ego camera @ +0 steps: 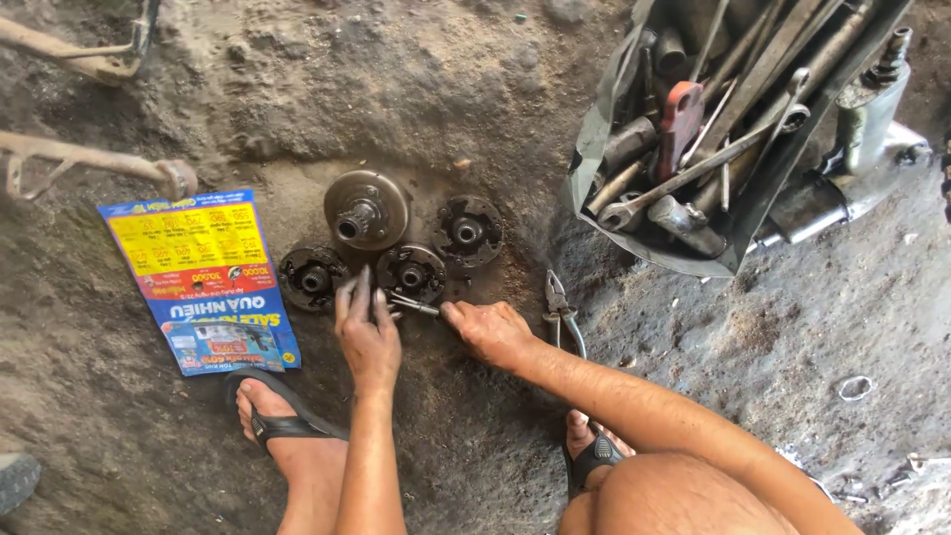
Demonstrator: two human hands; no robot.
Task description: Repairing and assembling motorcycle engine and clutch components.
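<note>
Squatting over dirt floor: four greasy round discs laid out; left hand [368, 332] fingers pressed on near disc [411, 271], right hand [492, 332] pinching small metal tool [414, 306] against it; disassembly appears mid-way.

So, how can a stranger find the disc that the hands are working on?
Start at the coloured leaflet on the dirt ground. To its right lie four round metal discs. The wanted disc is the lower middle one: it alone has the left hand at its edge and the right hand pointing a thin tool at it.
</note>
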